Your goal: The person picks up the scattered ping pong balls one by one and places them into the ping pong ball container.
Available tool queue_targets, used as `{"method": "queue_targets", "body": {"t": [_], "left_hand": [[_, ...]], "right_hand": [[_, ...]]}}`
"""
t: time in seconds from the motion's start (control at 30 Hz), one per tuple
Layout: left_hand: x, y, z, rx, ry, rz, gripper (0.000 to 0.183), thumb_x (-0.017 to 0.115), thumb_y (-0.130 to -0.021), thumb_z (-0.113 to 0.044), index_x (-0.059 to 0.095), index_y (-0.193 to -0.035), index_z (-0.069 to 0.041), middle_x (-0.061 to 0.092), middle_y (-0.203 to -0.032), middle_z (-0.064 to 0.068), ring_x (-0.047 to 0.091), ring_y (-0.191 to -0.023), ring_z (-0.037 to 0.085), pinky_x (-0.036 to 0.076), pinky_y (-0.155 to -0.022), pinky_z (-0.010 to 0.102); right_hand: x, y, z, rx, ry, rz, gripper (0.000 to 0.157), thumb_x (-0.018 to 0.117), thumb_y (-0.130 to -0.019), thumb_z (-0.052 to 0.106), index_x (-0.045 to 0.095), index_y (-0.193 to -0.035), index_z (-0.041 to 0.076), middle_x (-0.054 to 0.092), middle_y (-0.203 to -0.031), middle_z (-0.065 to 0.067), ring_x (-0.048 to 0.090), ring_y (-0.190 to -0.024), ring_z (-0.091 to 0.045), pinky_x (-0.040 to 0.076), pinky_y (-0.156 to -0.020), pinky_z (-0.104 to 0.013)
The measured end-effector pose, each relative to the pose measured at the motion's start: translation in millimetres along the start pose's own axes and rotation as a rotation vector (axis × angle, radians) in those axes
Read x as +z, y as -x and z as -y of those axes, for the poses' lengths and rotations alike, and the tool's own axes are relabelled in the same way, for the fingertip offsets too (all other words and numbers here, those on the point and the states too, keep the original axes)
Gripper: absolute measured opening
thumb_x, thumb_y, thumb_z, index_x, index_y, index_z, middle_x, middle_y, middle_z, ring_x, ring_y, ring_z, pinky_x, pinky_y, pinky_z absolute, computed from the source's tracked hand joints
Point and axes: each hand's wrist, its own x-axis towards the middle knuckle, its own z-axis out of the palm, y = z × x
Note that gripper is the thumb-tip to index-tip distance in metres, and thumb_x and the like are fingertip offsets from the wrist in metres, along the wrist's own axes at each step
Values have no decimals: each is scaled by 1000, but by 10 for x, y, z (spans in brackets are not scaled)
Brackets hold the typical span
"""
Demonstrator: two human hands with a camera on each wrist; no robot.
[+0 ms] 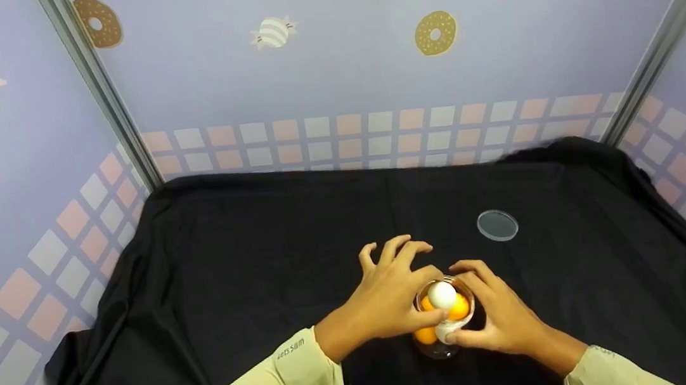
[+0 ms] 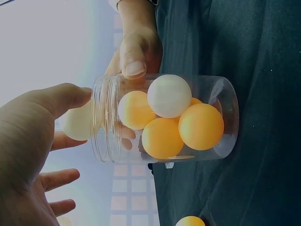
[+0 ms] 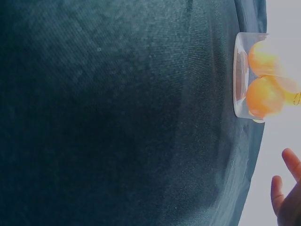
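A clear jar (image 2: 110,153) stands upright on the black cloth, holding several orange balls (image 2: 201,127) and a white ball (image 2: 169,96) that look like table tennis balls. Another white ball (image 1: 442,295) is at the jar's mouth, pinched between thumb and forefinger of my left hand (image 1: 389,296). That hand's other fingers are spread away from the jar. My right hand (image 1: 505,312) grips the jar near its neck, thumb on the near side and fingers round the far side. Orange balls (image 3: 265,96) also show through the jar's lower part in the right wrist view.
A round clear lid (image 1: 497,225) lies on the black cloth (image 1: 271,238) beyond the jar, to the right. One loose orange ball (image 2: 190,221) shows at the lower edge of the left wrist view. Patterned lilac panels (image 1: 335,59) enclose the table's back and sides.
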Motion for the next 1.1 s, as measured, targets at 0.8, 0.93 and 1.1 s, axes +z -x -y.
{"method": "queue_targets", "body": {"t": [0.8,0.93,1.1], "left_hand": [[37,-121,130,-134,112,41,39,69,-87,-60,69,-116,-34,49,-150,-2,35,-144,29,25,-107,70],[72,-194,276,-211,142,18,38,69,-87,-59,69,-116,-34,50,-148,-2,38,-142,28,24,-106,68],[162,-248,471,-307,160,7,38,68,-88,-59,68,-116,-34,49,-149,-1,38,-141,29,22,-108,68]], "right_hand": [[0,-6,5,3,-13,-1,77,91,-64,58,64,-127,23,53,-139,-9,57,-120,-16,54,-95,-44],[-2,-5,10,17,-15,-3,77,91,-63,58,64,-126,23,53,-139,-8,57,-121,-16,54,-95,-44],[11,-1,17,19,-21,-8,75,92,-62,58,65,-121,19,52,-140,-2,58,-120,-15,54,-95,-43]]}}
